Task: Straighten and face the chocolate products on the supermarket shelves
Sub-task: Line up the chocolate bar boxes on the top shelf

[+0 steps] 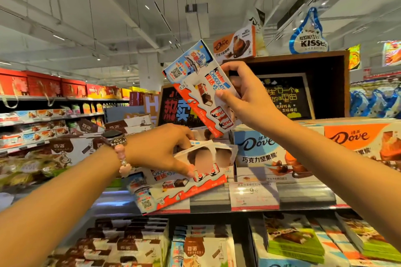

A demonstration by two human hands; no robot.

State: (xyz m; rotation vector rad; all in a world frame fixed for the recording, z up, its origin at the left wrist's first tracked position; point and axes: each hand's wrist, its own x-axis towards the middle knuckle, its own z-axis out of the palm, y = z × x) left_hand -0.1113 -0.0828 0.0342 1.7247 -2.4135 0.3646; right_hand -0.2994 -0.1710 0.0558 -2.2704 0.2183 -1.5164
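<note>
kinder chocolate box (201,86) is sitting tilted in the air above the shelf (256,196), its printed face turned toward the camera and its lower corner just above the other kinder boxes. right hand (245,91) is making a narrow grip on that box, thumb pressing on the front face and fingers curling round its right edge. left hand (160,149) is pinching a second kinder box (208,158) lying on the shelf, thumb and fingers closing on its near left edge; a watch (114,137) and a bead bracelet (123,158) are showing on that wrist. a third kinder box (173,191) is lying skewed beneath it, one corner overhanging the shelf's front edge. large dove boxes (303,147) are standing on the shelf just right of the kinder boxes. a hershey's kisses bag (308,34) is standing well above the shelf, on top of a dark wooden display.
</note>
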